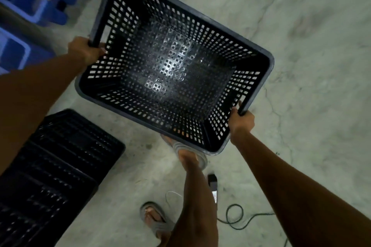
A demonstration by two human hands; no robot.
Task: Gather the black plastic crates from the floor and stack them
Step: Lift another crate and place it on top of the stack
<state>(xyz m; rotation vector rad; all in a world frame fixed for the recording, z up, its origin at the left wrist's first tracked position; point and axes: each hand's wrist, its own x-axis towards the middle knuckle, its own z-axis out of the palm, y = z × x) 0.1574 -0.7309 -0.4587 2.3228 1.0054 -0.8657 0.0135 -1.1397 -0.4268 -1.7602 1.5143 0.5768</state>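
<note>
1. A pale, cracked concrete floor (301,26) fills the view below me, dimly lit.
2. I hold one black crate (172,62) above the floor, its open top facing me, so I look straight down through its slotted walls and perforated bottom.
3. My left hand (85,51) is closed around the rim at the handle slot on one short end.
4. My right hand (242,121) is closed around the rim at the handle slot on the opposite short end.
5. The crate sits tilted across the view, one corner high at the top, another low over my front foot.
6. More black crates (60,166) lie on the floor at lower left, beside my left forearm; how many I cannot tell.
7. My feet wear grey sandals (154,218), one partly hidden under the held crate.
8. A dark cable (236,220) curls on the floor near my right leg.
9. Blue plastic pallets (30,6) sit at upper left.
</note>
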